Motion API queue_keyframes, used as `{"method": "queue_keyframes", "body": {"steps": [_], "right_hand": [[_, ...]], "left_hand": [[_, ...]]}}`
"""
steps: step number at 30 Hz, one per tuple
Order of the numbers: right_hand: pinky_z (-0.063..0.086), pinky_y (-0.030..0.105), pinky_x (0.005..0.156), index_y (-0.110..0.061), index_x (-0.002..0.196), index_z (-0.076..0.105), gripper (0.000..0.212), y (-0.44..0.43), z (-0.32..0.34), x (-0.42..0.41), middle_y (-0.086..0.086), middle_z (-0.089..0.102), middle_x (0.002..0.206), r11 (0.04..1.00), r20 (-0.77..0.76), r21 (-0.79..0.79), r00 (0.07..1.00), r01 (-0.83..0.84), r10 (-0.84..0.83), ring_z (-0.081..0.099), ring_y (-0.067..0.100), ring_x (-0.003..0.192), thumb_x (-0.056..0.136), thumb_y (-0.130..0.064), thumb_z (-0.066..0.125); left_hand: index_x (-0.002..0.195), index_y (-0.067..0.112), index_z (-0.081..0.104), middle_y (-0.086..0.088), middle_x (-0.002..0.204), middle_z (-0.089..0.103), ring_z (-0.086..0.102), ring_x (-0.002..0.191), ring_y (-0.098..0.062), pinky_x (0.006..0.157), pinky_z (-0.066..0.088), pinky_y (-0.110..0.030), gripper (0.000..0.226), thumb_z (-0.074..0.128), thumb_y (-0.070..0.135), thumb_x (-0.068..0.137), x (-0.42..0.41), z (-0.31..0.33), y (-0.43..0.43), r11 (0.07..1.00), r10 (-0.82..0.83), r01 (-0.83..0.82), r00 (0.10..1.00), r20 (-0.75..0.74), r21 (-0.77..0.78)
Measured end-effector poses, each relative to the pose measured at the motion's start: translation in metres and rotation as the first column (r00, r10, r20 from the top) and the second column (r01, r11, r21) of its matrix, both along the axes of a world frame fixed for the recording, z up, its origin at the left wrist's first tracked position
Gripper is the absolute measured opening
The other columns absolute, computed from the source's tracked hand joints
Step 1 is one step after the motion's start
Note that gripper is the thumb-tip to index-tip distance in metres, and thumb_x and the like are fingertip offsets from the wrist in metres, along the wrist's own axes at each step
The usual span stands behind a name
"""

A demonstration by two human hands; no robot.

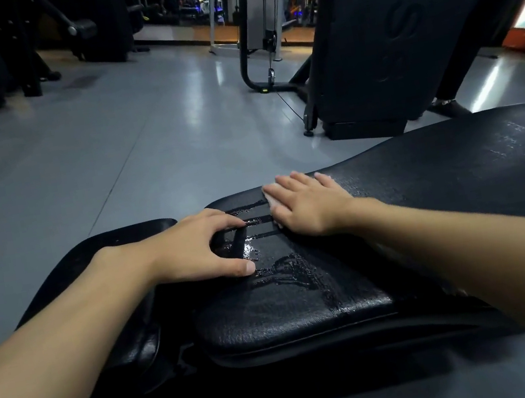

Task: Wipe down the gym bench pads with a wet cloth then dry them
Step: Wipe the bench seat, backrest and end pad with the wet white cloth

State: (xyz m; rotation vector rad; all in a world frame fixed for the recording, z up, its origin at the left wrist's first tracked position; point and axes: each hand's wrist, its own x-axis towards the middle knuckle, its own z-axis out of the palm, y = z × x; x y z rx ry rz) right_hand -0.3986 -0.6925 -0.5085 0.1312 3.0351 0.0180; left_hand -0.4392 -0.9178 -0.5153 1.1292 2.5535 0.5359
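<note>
Two black pads [305, 296] glisten wet under us on a grey gym floor [73, 154], our right hand [307, 205] flat on a cloth [272, 201], left hand [199, 247] splayed, gripping nothing.

This is a commercial gym. A black padded bench pad [305, 296] fills the lower frame on a smooth grey floor [90, 151]. At upper right stands a tall black weight machine [376, 34], with a cable station [260, 25] beside it at upper centre. More dark exercise equipment [20, 44] lines the upper left, with lit mirrors behind.
</note>
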Motion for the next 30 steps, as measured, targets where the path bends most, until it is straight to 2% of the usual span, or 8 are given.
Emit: {"method": "queue_keyframes", "body": {"steps": [5,9,12,16,20,24,27,30], "right_hand": [[0.005,0.051,0.120,-0.031,0.152,0.031,0.058,0.001,0.000,-0.050,-0.001,0.026,0.162,0.995,0.039,0.019,0.994,0.101,-0.102,0.014,0.021,0.150,0.097,-0.047,0.019],[0.000,0.048,0.121,-0.034,0.154,0.023,0.056,-0.002,-0.005,-0.029,-0.003,0.015,0.165,0.999,-0.010,-0.011,0.999,0.054,-0.054,0.005,0.021,0.152,0.100,-0.047,0.018],[0.002,0.048,0.121,-0.037,0.149,0.024,0.051,-0.009,-0.007,0.008,-0.004,0.015,0.165,0.999,-0.075,-0.021,0.997,-0.028,0.026,0.007,0.019,0.151,0.100,-0.048,0.019],[0.002,0.045,0.121,-0.037,0.152,0.017,0.052,-0.023,0.000,0.071,-0.007,0.011,0.165,0.991,-0.067,0.016,0.989,-0.132,0.133,0.004,0.015,0.151,0.101,-0.050,0.019],[-0.003,0.039,0.121,-0.039,0.155,0.002,0.068,-0.030,0.005,0.125,-0.012,0.000,0.166,0.975,0.002,0.081,0.979,-0.206,0.206,-0.006,0.012,0.151,0.090,-0.057,-0.001],[-0.006,0.038,0.121,-0.041,0.155,-0.004,0.073,-0.030,0.007,0.141,-0.016,-0.006,0.165,0.968,0.053,0.097,0.972,-0.233,0.228,-0.011,0.009,0.150,0.084,-0.062,-0.007],[-0.006,0.039,0.121,-0.043,0.153,0.000,0.069,-0.030,0.008,0.121,-0.017,-0.003,0.165,0.973,0.049,0.062,0.975,-0.220,0.217,-0.009,0.008,0.150,0.087,-0.063,-0.001],[-0.002,0.043,0.122,-0.042,0.153,0.010,0.055,-0.031,0.006,0.082,-0.014,0.004,0.165,0.980,0.019,0.058,0.982,-0.190,0.189,-0.002,0.011,0.151,0.101,-0.055,0.017]], "left_hand": [[0.144,0.038,0.039,0.012,0.153,0.029,0.027,0.141,-0.007,0.115,0.023,-0.026,0.094,0.066,0.077,0.062,0.000,-0.001,-0.002,1.000,0.003,-0.003,1.000,0.001,-0.013],[0.143,0.046,0.035,0.018,0.154,0.024,0.022,0.142,-0.007,0.118,0.023,-0.040,0.099,0.054,0.087,0.055,0.004,-0.002,-0.006,0.999,0.026,-0.027,0.999,-0.039,-0.042],[0.143,0.050,0.032,0.021,0.155,0.021,0.018,0.144,-0.007,0.117,0.024,-0.047,0.101,0.045,0.092,0.052,0.005,-0.005,-0.009,0.998,0.045,-0.049,0.996,-0.082,-0.048],[0.143,0.050,0.032,0.021,0.156,0.021,0.017,0.144,-0.007,0.117,0.024,-0.048,0.102,0.045,0.095,0.052,0.004,-0.010,-0.010,0.998,0.052,-0.054,0.995,-0.086,-0.017],[0.143,0.050,0.032,0.020,0.156,0.023,0.017,0.144,-0.008,0.117,0.023,-0.048,0.102,0.046,0.094,0.052,0.003,-0.012,-0.011,0.998,0.057,-0.058,0.995,-0.080,-0.005],[0.143,0.047,0.034,0.021,0.154,0.024,0.019,0.143,-0.006,0.116,0.022,-0.044,0.099,0.046,0.092,0.055,0.004,-0.010,-0.012,0.999,0.053,-0.053,0.994,-0.095,0.001],[0.143,0.046,0.036,0.020,0.153,0.026,0.023,0.141,-0.006,0.112,0.021,-0.040,0.098,0.042,0.092,0.056,0.003,-0.012,-0.016,0.998,0.063,-0.064,0.991,-0.116,0.000],[0.142,0.046,0.036,0.020,0.152,0.028,0.025,0.140,-0.006,0.113,0.022,-0.037,0.099,0.038,0.093,0.056,-0.001,-0.014,-0.022,0.997,0.081,-0.081,0.990,-0.118,0.010]]}}
